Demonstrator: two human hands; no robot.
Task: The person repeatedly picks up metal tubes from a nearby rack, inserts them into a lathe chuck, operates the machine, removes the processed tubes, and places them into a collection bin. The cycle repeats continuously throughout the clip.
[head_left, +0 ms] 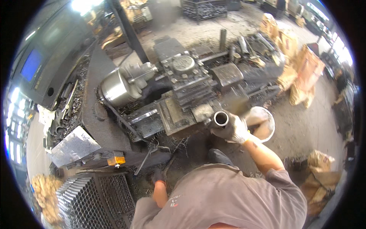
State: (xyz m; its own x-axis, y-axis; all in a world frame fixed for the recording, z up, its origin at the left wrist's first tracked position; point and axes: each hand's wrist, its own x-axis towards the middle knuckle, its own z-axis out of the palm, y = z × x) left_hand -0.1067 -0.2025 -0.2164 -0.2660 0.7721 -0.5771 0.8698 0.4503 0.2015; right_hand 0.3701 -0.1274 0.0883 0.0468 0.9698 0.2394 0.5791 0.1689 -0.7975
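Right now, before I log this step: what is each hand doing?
Left hand: gloved, low by the machine base; grip cannot be told.
Right hand: gloved, closed around a short metal tube.

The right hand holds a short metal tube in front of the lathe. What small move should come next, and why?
Probably carry the metal tube left, toward the chuck. The gloved right hand grips it with its open end facing up, near the tool post, while the chuck looks empty. The left hand hangs low, holding nothing I can see.

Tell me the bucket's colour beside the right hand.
White bucket, seen in the head view.
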